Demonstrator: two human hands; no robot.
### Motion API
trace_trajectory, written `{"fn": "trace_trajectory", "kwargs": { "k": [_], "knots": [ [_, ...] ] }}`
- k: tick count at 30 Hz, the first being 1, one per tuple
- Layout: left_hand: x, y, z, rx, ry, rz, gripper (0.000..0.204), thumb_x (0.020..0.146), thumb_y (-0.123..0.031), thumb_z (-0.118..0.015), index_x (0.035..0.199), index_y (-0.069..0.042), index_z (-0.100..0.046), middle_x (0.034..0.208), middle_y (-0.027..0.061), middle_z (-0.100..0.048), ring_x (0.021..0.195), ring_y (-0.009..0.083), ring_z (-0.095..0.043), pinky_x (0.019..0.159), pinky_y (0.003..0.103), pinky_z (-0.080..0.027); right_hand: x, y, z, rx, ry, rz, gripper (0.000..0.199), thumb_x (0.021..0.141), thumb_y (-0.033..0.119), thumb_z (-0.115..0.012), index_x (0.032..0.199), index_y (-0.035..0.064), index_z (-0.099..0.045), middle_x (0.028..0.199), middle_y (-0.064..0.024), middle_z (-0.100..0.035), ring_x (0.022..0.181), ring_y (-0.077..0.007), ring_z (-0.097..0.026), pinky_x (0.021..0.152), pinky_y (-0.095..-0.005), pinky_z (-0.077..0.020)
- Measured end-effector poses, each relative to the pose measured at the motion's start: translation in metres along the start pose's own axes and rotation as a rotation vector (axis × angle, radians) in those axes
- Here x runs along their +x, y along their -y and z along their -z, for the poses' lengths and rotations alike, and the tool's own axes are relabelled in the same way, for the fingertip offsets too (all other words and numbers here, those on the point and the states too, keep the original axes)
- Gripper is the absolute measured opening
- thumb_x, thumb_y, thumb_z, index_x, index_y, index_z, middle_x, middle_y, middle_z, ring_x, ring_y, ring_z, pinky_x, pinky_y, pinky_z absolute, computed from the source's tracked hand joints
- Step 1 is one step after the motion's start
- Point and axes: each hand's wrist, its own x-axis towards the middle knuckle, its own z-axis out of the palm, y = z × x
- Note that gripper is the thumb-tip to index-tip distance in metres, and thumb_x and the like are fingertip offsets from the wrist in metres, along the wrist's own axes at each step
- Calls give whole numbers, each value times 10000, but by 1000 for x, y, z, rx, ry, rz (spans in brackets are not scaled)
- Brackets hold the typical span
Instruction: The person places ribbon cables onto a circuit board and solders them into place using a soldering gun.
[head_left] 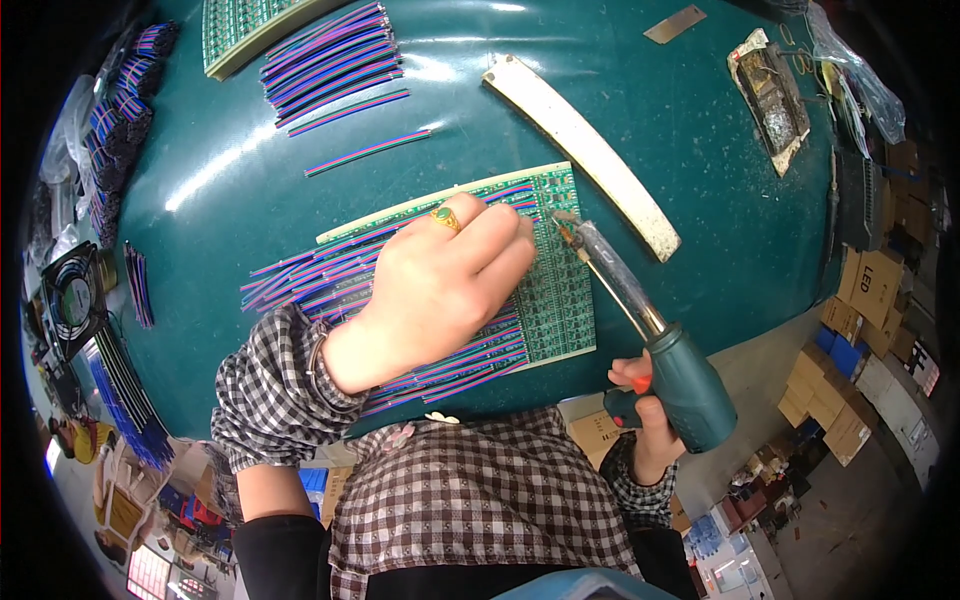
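Note:
A green circuit board panel [562, 290] lies on the table in front of me, with rows of short multicoloured ribbon wires [300, 268] running left from it. My left hand [440, 280] is over these wires, its fingers curled and closed near the board's upper rows; the fingertips are hidden, so what they pinch does not show. In my right hand [652, 425] is a dark green soldering gun [690, 390], gripped by its handle with a finger near the red trigger. Its tip points up and left, close to the board's upper part and the left fingertips.
A curved whitish bar [590, 155] lies beyond the board. Loose ribbon wires [335, 60] are heaped at the back, beside a board stack [250, 40]. A dirty tray [770, 100] sits far right, a black fan [78, 295] at the left edge. Cardboard boxes [830, 380] stand right.

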Motion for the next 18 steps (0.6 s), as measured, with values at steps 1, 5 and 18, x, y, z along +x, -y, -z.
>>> {"fn": "trace_trajectory", "kwargs": {
  "k": [1,5,18],
  "knots": [
    [0,1,-1,-14,-14,-5,239,661,-16,-702,897,-28,-665,780,34,-557,659,178,-541,537,283,-446,-2,-3,3,-4,2,13,525,877,233,-670,1178,-164,-503,926,-204,-639,824,-295,-666,719,-407,-596],
    [1,1,0,-23,-10,-10,235,663,-15,-706,894,-27,-665,774,35,-553,651,180,-534,530,282,-439,-4,-4,0,62,-23,-4,526,870,230,-676,1170,-164,-500,868,-167,-618,767,-259,-639,736,-430,-586],
    [-1,-2,10,44,84,-45,344,651,-57,-657,991,-8,-674,870,42,-596,719,175,-576,586,283,-484,-4,-5,2,74,-13,-4,524,867,214,-677,1168,-169,-485,837,-151,-596,735,-239,-614,733,-449,-577]
  ]
}}
